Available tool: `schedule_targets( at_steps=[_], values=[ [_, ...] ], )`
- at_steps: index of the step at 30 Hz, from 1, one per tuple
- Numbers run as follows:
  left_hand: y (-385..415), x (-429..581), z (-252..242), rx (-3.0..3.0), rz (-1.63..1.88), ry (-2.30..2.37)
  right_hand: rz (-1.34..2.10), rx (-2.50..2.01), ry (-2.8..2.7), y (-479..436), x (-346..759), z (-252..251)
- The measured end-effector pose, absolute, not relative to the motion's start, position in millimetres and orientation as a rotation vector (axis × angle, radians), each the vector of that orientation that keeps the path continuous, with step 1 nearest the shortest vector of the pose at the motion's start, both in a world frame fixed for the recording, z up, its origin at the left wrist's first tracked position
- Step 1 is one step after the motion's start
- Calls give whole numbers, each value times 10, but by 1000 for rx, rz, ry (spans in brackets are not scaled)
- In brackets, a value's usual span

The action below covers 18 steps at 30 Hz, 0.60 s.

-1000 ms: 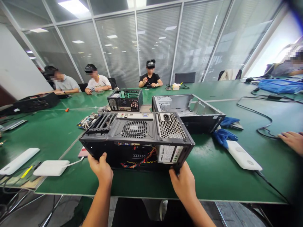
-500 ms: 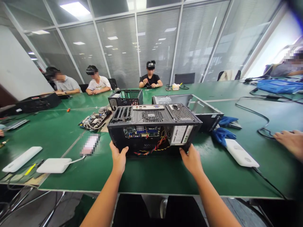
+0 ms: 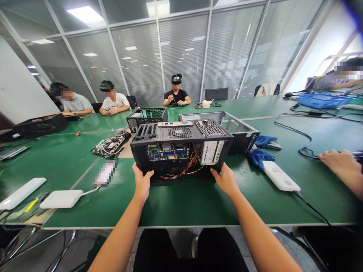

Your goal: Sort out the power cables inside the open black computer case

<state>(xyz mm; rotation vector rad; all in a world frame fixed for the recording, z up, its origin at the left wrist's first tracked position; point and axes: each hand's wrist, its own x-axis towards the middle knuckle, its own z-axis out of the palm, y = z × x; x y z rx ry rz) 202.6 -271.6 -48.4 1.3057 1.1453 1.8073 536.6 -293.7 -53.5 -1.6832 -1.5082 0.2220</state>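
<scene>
A black computer case [image 3: 159, 172] is before me, its open side facing me and its rear panel turned upward. Inside it show a motherboard [image 3: 154, 152], a power supply [image 3: 211, 153] with a white label, and a bundle of coloured cables [image 3: 187, 170]. My left hand [image 3: 142, 182] grips the lower left edge, thumb on the near face and fingers hidden behind the side. At the lower right edge my right hand [image 3: 225, 179] holds the case the same way. Whether the case rests fully on the table is hard to see.
Behind the case stand another open case [image 3: 147, 119] and a metal case shell [image 3: 245, 141]. A loose circuit board [image 3: 109, 145] lies left; blue gloves [image 3: 261, 156] and a white power bank [image 3: 280, 175] lie right. Another person's hand [image 3: 343, 164] rests at far right. Several people sit around the green table [image 3: 181, 209].
The computer case has turned slightly in my hands and its right end sits a little further away. Both hands keep their grip. My view has shifted a little to the right.
</scene>
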Motion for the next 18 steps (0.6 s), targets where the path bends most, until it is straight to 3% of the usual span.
schedule_targets(
  at_steps=[18],
  values=[
    [-2561, 2028, -498, 1356, 1769, 1072, 252, -1785, -1408, -2798, 5384, -546]
  ],
)
